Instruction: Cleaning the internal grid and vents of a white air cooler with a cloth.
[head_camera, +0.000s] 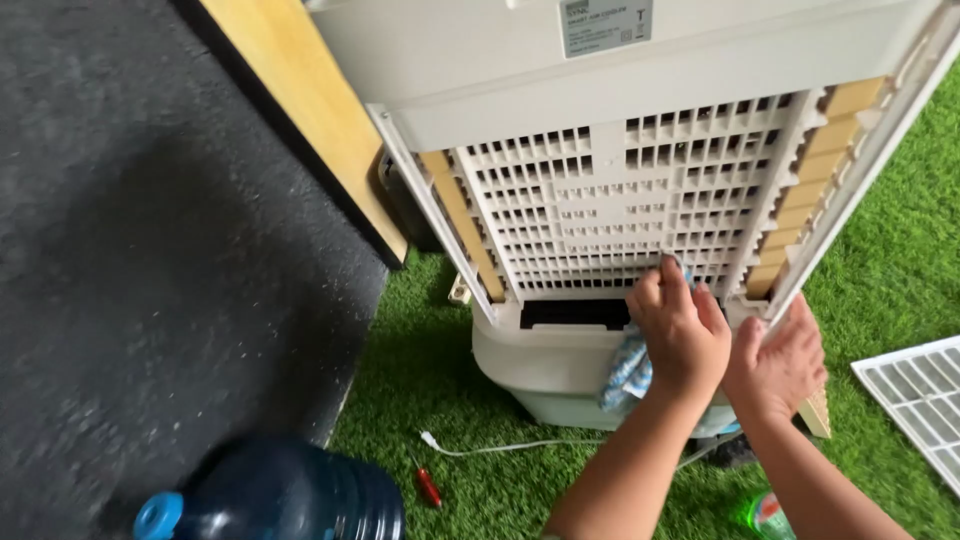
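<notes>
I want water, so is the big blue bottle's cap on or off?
On. The blue bottle lies tipped on its side by the grass edge, and a light blue cap covers its mouth.

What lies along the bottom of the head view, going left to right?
Blue water jug → red screwdriver → white cord → left hand holding a cloth → right hand → white grille panel.
</notes>
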